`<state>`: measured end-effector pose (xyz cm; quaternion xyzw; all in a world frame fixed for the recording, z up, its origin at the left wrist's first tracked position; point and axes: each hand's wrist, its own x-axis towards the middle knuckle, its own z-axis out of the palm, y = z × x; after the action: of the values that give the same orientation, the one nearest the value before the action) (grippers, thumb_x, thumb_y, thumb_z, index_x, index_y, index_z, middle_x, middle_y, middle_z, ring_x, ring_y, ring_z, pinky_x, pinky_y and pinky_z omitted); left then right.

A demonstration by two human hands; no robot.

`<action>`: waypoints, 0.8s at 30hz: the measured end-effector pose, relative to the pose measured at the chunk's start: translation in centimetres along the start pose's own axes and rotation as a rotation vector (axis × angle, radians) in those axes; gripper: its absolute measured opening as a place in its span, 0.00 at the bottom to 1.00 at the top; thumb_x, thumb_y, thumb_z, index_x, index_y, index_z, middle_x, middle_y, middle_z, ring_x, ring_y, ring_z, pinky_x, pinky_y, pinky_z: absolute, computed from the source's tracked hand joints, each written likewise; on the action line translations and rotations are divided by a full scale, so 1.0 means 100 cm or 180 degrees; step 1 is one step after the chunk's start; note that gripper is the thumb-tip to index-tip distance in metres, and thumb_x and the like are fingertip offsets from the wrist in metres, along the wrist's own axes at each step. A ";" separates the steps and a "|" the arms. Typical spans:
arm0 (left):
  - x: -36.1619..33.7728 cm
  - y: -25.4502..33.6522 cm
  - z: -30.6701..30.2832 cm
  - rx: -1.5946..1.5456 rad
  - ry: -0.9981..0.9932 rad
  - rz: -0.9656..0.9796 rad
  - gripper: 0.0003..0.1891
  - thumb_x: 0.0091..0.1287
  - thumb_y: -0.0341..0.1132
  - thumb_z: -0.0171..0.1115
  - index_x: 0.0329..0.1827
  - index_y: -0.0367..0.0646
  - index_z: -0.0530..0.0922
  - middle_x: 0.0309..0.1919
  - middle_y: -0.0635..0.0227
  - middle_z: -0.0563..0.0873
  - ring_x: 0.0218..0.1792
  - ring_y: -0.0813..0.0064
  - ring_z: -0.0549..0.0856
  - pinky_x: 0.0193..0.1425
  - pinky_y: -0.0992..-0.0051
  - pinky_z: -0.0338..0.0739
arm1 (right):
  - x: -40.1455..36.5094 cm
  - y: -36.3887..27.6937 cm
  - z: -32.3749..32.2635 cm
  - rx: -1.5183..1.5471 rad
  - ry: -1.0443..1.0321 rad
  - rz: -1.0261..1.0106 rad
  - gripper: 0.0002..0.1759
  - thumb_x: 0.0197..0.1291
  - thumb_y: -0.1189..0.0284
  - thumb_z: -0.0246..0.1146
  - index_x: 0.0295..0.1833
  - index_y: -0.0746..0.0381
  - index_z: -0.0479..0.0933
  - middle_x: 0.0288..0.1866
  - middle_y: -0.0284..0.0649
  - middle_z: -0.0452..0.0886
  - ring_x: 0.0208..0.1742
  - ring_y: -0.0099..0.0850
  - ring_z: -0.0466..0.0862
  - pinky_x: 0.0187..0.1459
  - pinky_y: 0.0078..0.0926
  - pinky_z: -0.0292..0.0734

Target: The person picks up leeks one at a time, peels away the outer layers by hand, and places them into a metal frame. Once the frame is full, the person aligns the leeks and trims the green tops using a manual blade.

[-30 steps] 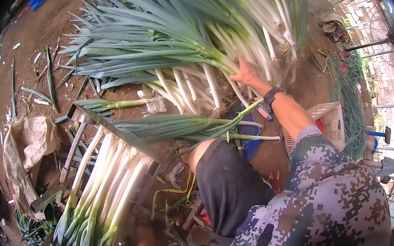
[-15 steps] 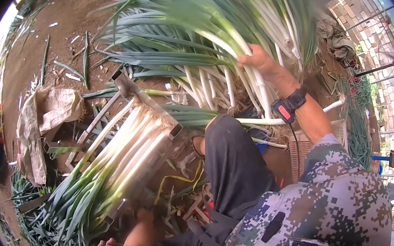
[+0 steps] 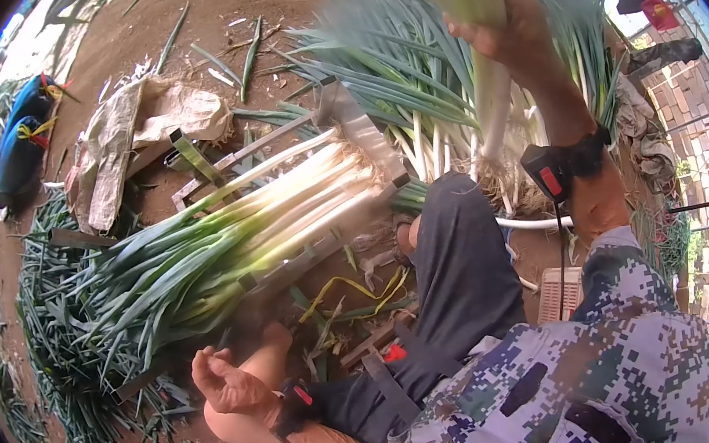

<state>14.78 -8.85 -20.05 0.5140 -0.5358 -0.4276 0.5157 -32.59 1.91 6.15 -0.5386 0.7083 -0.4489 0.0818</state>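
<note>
— Leeks [image 3: 266,223] fill the metal rack [image 3: 361,132] in the middle, yes? Where are the hands?

— Yes, one bundle lies in the rack, with the white stalks toward the end plate and the green leaves toward the left. The right hand [image 3: 508,30] is high up, over the far end of the rack. Its grip is closed around a held leek [image 3: 492,103], at the place where white becomes green. The white stalk hangs down below the fist and the leaves go up out of the view. It may be more than one leek in the fist; I cannot tell.

— And the left hand?

— The left hand [image 3: 229,386] is low, near the long near side of the rack, but apart from it. Its grip is open, the palm turned up and the fingers a little curled, with nothing in it.

— What is behind the held leek?

— A big pile of leeks [image 3: 418,90] on the bare ground, just past the end plate, with the roots toward the person. The hanging stalk is in front of this pile.

— Other things?

— A black band [image 3: 556,170] with a red part is on the right wrist, and a similar one [image 3: 292,399] on the left wrist. A yellow strap [image 3: 354,288] lies on the ground between the rack and the dark trouser leg [image 3: 457,262]. A crumpled sack [image 3: 139,124] lies beyond the far side of the rack. A white crate [image 3: 558,294] stands under the right arm. Cut leaves [image 3: 60,346] cover the ground at the left end of the rack.
</note>
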 end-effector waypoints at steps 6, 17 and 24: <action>0.004 0.017 0.000 0.0190 -0.0035 -0.0033 0.10 0.77 0.27 0.55 0.57 0.36 0.80 0.43 0.65 0.84 0.38 0.76 0.82 0.47 0.77 0.79 | 0.048 -0.028 0.130 -0.0119 -0.0704 -0.0819 0.27 0.51 0.77 0.70 0.59 0.61 0.76 0.43 0.39 0.84 0.42 0.28 0.85 0.46 0.28 0.81; 0.044 0.057 -0.002 0.0488 -0.0535 0.0714 0.13 0.72 0.21 0.59 0.58 0.37 0.81 0.53 0.64 0.84 0.51 0.74 0.83 0.55 0.75 0.79 | -0.065 0.120 0.284 -0.1421 -0.1105 -0.1151 0.27 0.54 0.74 0.70 0.61 0.58 0.74 0.45 0.44 0.82 0.44 0.49 0.83 0.43 0.44 0.80; 0.115 0.046 0.095 0.1802 -0.1666 0.1689 0.28 0.58 0.27 0.71 0.64 0.43 0.77 0.65 0.55 0.77 0.67 0.55 0.75 0.73 0.59 0.68 | -0.066 0.107 0.280 -0.1219 -0.0971 -0.0877 0.17 0.59 0.77 0.63 0.55 0.58 0.78 0.45 0.39 0.83 0.46 0.41 0.84 0.44 0.38 0.81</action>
<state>5.58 -20.40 -15.20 0.3545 -0.8564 -0.2332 0.2942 -20.55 -7.69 -20.37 -0.6969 0.6798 -0.2275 0.0224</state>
